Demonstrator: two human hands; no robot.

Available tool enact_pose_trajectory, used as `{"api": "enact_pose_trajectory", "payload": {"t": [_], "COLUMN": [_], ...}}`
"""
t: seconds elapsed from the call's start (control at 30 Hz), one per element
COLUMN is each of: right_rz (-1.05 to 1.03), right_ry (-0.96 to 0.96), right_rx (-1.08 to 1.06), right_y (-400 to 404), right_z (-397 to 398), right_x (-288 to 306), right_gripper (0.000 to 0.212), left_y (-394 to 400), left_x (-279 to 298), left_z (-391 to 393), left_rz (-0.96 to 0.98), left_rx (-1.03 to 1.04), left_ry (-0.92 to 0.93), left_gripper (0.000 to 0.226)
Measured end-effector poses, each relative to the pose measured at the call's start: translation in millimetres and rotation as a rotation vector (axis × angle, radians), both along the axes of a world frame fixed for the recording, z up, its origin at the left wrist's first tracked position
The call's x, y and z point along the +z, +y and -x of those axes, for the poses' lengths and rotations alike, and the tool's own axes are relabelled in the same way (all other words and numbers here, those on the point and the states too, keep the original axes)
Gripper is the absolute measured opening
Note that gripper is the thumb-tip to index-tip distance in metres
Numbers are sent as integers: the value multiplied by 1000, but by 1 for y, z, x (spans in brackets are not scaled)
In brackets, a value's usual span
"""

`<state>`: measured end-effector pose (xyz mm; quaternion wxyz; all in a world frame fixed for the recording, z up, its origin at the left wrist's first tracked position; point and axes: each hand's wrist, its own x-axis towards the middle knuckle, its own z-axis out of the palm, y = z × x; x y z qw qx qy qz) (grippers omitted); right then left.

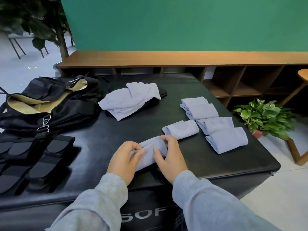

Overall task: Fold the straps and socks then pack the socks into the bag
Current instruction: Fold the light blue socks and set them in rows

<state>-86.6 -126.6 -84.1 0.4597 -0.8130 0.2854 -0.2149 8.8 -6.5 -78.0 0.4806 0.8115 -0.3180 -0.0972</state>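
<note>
So both hands are on one pale blue sock [150, 153] near the front edge of the black padded tabletop [208, 164]. The left hand [124, 160] has its grip curled over the sock's left end, fingertips tucked into the fabric with the thumb on top. The right hand [170, 155] pinches the right end, fingers bent over the far edge and thumb pressing on the near side. The sock sits right between the two grips, half rolled and bunched up in the middle.

Just beyond the right hand there's a folded sock [180, 129], close to the fingertips but not touching as far as I can tell. Further right are four more folded socks [215, 122] in a staggered row, each one touching or nearly touching the next. A loose heap of unfolded socks [131, 100] lies toward the back middle of the tabletop, with something dark [162, 92] peeking out behind it.

On the left, the black bag [50, 104] sits open with its tan lining showing, metal clips on it. In front of the bag are the black straps [33, 162], folded in a bunch near the left edge, well apart from the hands.

Grey sleeves [208, 205] on both arms. A potted green plant [266, 117] stands on the floor off to the right, wooden shelf [241, 80] and green wall [183, 22] behind
</note>
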Motion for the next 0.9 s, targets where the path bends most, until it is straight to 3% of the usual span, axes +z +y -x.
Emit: {"api": "enact_pose_trajectory", "payload": {"t": [0.2,0.47,0.6,0.7,0.9], "right_rz": [110,153,164,199,177], "right_ry": [-248,-256,-240,-170,-43], "right_rx": [-120,-168,-185,-198,-214], "right_y": [-19,-100,-144,-178,-237], "right_z": [7,10,2,-4,-12], "right_x": [9,31,41,44,43], "right_gripper": [39,41,37,26,28], "left_y": [-37,-103,-144,-178,-242], "left_x": [19,34,42,48,46], "left_z": [5,-9,-16,-26,-44], "left_rz": [93,-61,-16,-13,-13], "left_rx": [-58,-335,-365,-372,-408], "left_ry": [45,-52,-64,-122,-174], "left_gripper": [20,34,45,35,10]}}
